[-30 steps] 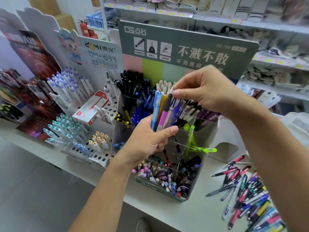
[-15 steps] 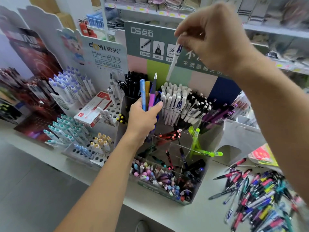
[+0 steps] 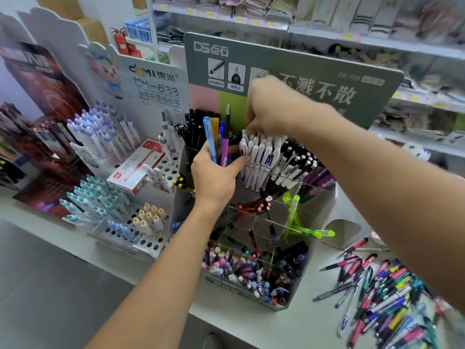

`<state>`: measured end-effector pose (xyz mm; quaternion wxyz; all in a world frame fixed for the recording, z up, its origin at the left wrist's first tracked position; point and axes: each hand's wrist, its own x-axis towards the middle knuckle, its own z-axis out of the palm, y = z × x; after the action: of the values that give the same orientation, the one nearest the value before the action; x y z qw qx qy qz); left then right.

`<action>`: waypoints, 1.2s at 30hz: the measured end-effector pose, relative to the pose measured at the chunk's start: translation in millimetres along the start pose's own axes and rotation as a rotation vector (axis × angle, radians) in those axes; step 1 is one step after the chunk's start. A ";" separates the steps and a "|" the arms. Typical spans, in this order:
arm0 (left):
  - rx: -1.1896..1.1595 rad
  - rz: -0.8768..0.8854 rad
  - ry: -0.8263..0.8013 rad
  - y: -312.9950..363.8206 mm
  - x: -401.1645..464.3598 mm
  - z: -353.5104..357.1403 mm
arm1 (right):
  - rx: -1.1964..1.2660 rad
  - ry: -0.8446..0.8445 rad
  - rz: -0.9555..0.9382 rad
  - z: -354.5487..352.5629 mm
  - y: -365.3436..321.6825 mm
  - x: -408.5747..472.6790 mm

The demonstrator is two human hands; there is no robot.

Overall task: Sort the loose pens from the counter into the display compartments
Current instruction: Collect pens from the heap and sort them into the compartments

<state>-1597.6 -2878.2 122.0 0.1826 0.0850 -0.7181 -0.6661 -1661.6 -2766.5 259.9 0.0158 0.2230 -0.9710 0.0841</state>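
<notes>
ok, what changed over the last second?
The right hand pulled a white pen with blue print out of the left hand's bundle, lifted it high, then came down onto the back compartment of white blue-printed pens; the pen itself is hidden now. The left hand kept gripping the remaining bundle of mixed pens. The loose pile of pens on the counter stayed put.

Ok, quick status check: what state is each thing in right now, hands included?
Left hand: grips a bunch of pens, upright.
Bunch of pens: held in front of the display, not yet sorted.
Right hand: fingers curled down at the tops of the white pens; blurred, grip unclear.
White pens: standing packed in a back compartment.
Loose pens: piled on the counter, unsorted.
Green pens: leaning crosswise in a clear compartment.
</notes>
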 end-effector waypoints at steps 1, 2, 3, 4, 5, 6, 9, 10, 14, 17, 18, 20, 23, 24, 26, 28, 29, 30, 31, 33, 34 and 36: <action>-0.011 -0.004 -0.013 0.1 0.8 -1.1 | -0.029 -0.031 -0.003 4.8 1.9 -0.3; -0.016 -0.002 -0.020 0.0 1.5 -2.0 | -0.056 -0.064 -0.008 6.4 3.9 -1.3; -0.029 -0.002 -0.029 -0.2 2.1 -3.0 | -0.085 -0.101 -0.013 6.3 5.3 -2.6; -0.059 -0.008 -0.043 0.2 2.4 -3.8 | -0.110 -0.140 -0.013 5.6 6.2 -4.8; -0.101 -0.025 -0.063 1.0 2.4 -4.6 | -0.129 -0.173 -0.006 4.6 7.0 -7.0; -0.138 -0.046 -0.082 2.6 2.1 -5.9 | -0.153 -0.199 0.008 3.1 6.2 -10.0; -0.175 -0.101 -0.122 5.0 1.9 -9.8 | -0.225 -0.246 0.050 -1.5 1.4 -17.6; -0.184 -0.123 -0.140 6.2 0.9 -10.6 | -0.226 -0.278 0.052 -3.4 0.5 -19.4; -0.257 -0.210 -0.201 16.8 -9.6 -16.3 | -0.136 -0.342 0.026 -16.4 2.6 -34.2; -0.395 -0.317 -0.250 25.1 -20.2 -24.8 | 0.165 -0.011 0.003 -21.6 4.3 -50.7; -0.439 -0.342 -0.302 28.2 -25.2 -28.4 | 0.314 0.094 0.010 -20.3 4.8 -57.1; -0.474 -0.363 -0.463 35.1 -38.7 -32.1 | 0.669 0.116 0.089 -13.6 6.3 -72.2; -0.377 -0.325 -0.633 41.4 -62.3 -26.8 | 0.965 0.052 0.236 8.7 12.0 -98.4; -0.355 -0.320 -0.652 41.8 -69.5 -23.3 | 1.027 0.060 0.268 17.3 14.5 -108.4; -0.332 -0.324 -0.665 39.9 -83.1 -15.8 | 1.191 0.118 0.298 31.7 22.5 -129.9; -0.323 -0.338 -0.634 35.6 -95.7 -10.7 | 1.341 0.272 0.320 41.3 35.6 -152.1; -0.341 -0.350 -0.594 33.0 -101.4 -8.9 | 1.387 0.348 0.341 45.8 43.7 -161.8; -0.375 -0.370 -0.539 30.5 -106.2 -7.7 | 1.407 0.383 0.357 49.2 50.5 -171.8; -0.426 -0.395 -0.473 28.3 -109.9 -6.8 | 1.407 0.368 0.360 53.8 57.3 -180.6; -0.506 -0.404 -0.330 24.3 -113.6 -7.4 | 1.394 0.237 0.337 60.9 66.8 -196.8; -0.506 -0.378 -0.268 22.9 -114.2 -9.8 | 1.354 0.138 0.315 63.2 69.2 -203.5; -0.445 -0.318 -0.195 20.4 -113.7 -16.7 | 1.128 -0.048 0.243 66.8 66.5 -210.2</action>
<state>-1484.4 -2850.2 126.1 0.0202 0.0900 -0.5463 -0.8325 -1501.0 -2628.4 169.3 -0.1372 0.0858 -0.7946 0.5851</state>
